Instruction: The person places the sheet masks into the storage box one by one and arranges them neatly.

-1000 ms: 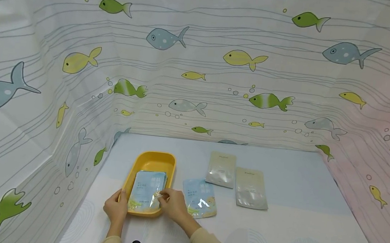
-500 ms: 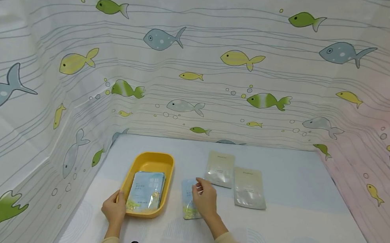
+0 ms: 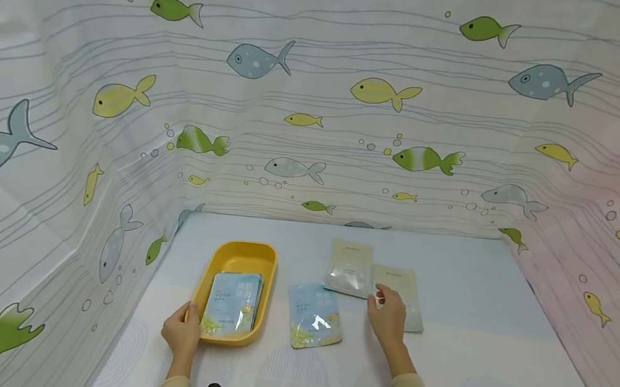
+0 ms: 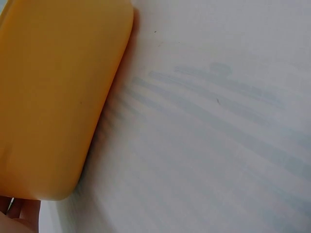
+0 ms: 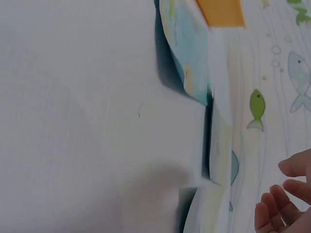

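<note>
— While the head view looks down at the counter (image 3: 439,371), what are the hands doing?

— The left hand (image 3: 182,333) grips the near left corner of the yellow tray (image 3: 241,252), thumb over the rim. A stack of blue packets (image 3: 233,304) lies inside it. The right hand (image 3: 388,315) rests with relaxed fingers on the near left corner of one beige packet (image 3: 403,291); it pinches nothing that I can see. A second beige packet (image 3: 350,268) lies just beside it, their edges touching or overlapping. A loose blue packet (image 3: 313,324) lies between the tray and the right hand.

— And the left wrist view?

— Only the tray's (image 4: 48,97) orange-yellow wall against the counter (image 4: 218,145), with a bit of the left hand (image 4: 19,216) at the bottom corner.

— The right wrist view?

— Blurred. The right hand's fingers (image 5: 272,213) are loosely spread, holding nothing, above the counter (image 5: 73,121). A blue packet (image 5: 187,53) shows beyond, and a packet edge lies nearer, though I cannot tell which packet.

— What might go wrong?

— I judge the flat, glossy beige packet hard to lift by its edge; fingertips could slide it under its neighbour or drag both along. If the left hand slackens, the tray could shift.
</note>
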`<state>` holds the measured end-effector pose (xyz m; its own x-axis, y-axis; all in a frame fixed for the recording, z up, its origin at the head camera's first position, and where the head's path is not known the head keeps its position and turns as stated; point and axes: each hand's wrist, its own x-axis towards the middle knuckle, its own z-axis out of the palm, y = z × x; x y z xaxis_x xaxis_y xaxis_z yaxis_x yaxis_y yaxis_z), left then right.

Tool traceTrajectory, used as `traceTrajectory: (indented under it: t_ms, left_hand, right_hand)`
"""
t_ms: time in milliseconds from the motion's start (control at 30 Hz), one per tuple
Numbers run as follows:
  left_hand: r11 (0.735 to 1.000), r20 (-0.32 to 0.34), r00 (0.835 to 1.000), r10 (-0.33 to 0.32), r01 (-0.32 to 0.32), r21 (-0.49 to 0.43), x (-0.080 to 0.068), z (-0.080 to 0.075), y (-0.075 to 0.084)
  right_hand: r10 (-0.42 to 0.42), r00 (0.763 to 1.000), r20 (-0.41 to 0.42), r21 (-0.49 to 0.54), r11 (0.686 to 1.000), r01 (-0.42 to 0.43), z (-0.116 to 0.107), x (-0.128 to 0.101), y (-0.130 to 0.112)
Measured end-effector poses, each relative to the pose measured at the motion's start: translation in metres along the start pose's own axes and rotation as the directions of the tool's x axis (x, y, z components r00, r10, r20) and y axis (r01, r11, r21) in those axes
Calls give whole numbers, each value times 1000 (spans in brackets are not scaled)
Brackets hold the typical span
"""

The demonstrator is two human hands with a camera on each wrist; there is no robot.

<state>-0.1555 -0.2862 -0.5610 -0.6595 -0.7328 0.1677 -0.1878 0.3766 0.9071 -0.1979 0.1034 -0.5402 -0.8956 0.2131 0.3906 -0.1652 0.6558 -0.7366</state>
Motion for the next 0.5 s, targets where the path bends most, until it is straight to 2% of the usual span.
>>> traceTrajectory:
  t_ms: [133, 300, 500]
  left_hand:
    - [1000, -3, 1000, 2, -2, -3, 0, -1, -1]
    - [1000, 10, 1000, -4, 4, -7, 0, -1, -1]
    - [1000, 13, 1000, -9, 9, -13, 0, -1, -1]
  right_hand:
    - [118, 990, 75, -88, 990, -111, -22, -1, 18]
    - [227, 969, 99, -190, 960, -205, -45, -4, 37]
    - [350, 928, 130, -256, 916, -310, -65, -7, 52]
